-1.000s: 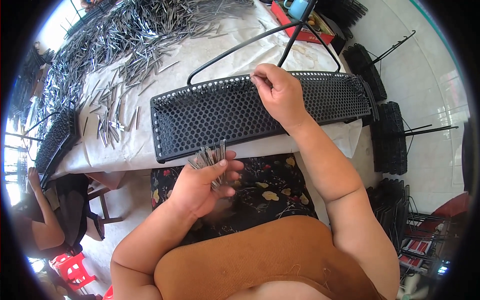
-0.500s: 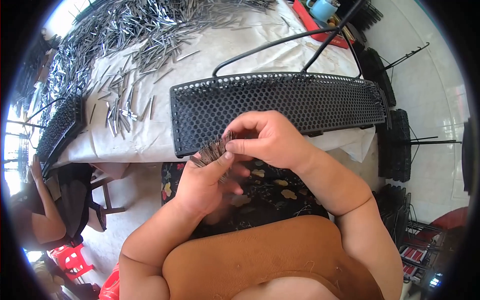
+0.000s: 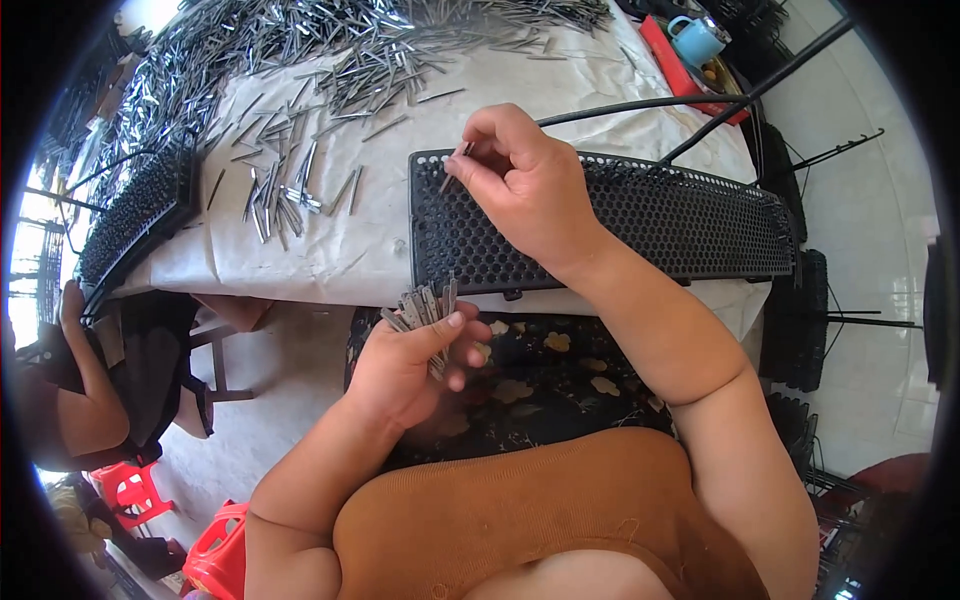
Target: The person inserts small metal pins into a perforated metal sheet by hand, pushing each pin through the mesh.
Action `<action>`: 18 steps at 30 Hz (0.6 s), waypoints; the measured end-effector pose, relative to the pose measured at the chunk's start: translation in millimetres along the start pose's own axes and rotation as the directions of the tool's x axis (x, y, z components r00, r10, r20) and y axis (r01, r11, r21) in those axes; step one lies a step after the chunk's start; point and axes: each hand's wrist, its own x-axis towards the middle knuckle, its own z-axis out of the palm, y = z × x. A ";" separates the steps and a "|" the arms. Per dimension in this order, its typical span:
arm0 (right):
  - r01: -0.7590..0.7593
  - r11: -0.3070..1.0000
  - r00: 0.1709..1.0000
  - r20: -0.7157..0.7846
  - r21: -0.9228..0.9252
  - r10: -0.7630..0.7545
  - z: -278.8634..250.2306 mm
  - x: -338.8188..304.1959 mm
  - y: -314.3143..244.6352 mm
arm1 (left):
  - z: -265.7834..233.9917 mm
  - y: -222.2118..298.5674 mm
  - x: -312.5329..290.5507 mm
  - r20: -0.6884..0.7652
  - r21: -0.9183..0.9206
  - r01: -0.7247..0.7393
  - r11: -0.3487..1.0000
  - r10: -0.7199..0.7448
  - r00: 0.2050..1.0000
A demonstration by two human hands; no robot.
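A bundle of thin dark metal strips (image 3: 422, 308) fans out of my left hand (image 3: 405, 360), which is closed round it below the table's front edge. My right hand (image 3: 525, 180) pinches a single metal strip (image 3: 446, 181) between thumb and fingertips. It hovers over the left end of a long black perforated rack (image 3: 690, 225), a panel full of round holes with a raised rim and bent black rods behind it. Whether the strip touches the rack I cannot tell.
Loose metal strips (image 3: 290, 190) lie on the pale table cover (image 3: 350, 262), with a big heap (image 3: 270, 60) behind. Another perforated rack (image 3: 140, 215) stands left, beside a co-worker's arm (image 3: 88, 375). A blue mug (image 3: 698, 40) and red box (image 3: 672, 70) are far right; red stools (image 3: 215, 550) lower left.
My right hand has left the bundle and moved up over the rack's left end with one strip. The left hand keeps the bundle. The view has shifted, so the rack appears farther right.
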 end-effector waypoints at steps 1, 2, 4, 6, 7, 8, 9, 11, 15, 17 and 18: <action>0.025 1.000 1.000 -0.003 -0.018 -0.026 3.8 2.6 0.3 | -2.1 -0.2 0.7 -0.005 -0.006 -0.003 1.000 0.003 1.000; 0.024 1.000 1.000 0.000 -0.019 -0.024 7.5 4.0 0.8 | -3.6 -0.5 1.6 -0.010 -0.027 0.024 0.999 -0.024 1.000; 0.104 0.989 0.994 -0.010 -0.108 -0.105 14.0 5.9 2.3 | -4.6 -0.7 2.9 -0.012 -0.051 0.053 0.997 -0.054 0.998; 0.103 0.984 0.994 -0.012 -0.144 -0.106 18.2 6.5 3.1 | -5.9 -1.1 3.3 0.000 -0.077 0.068 0.995 -0.068 0.998; 0.105 0.978 0.994 -0.017 -0.180 -0.110 19.5 6.7 3.5 | -6.5 -0.9 3.8 -0.001 -0.079 0.071 0.994 -0.071 0.997; 0.102 0.979 0.994 -0.013 -0.179 -0.106 20.5 6.2 4.6 | -7.0 -1.7 4.5 0.007 -0.079 0.070 0.994 -0.069 0.998; 0.081 0.984 0.996 -0.028 -0.160 -0.086 21.4 5.7 5.6 | -7.3 -2.2 5.2 0.015 -0.078 0.069 0.995 -0.068 0.998; 0.053 0.988 0.997 -0.040 -0.143 -0.060 23.3 5.7 5.9 | -6.5 -1.3 5.5 0.007 -0.077 0.074 0.994 -0.074 0.997; 0.065 0.994 0.995 -0.066 -0.090 -0.071 26.3 7.6 5.2 | -3.0 -1.8 6.2 -0.039 -0.038 0.066 0.997 -0.068 0.997; 0.077 0.990 0.996 -0.026 -0.119 -0.081 26.1 6.7 4.5 | -5.4 -2.2 6.4 -0.021 -0.066 0.070 0.995 -0.072 0.997; 0.083 0.986 0.996 -0.025 -0.147 -0.088 23.7 6.0 4.1 | -6.9 -2.1 6.6 -0.002 -0.092 0.070 0.993 -0.071 0.997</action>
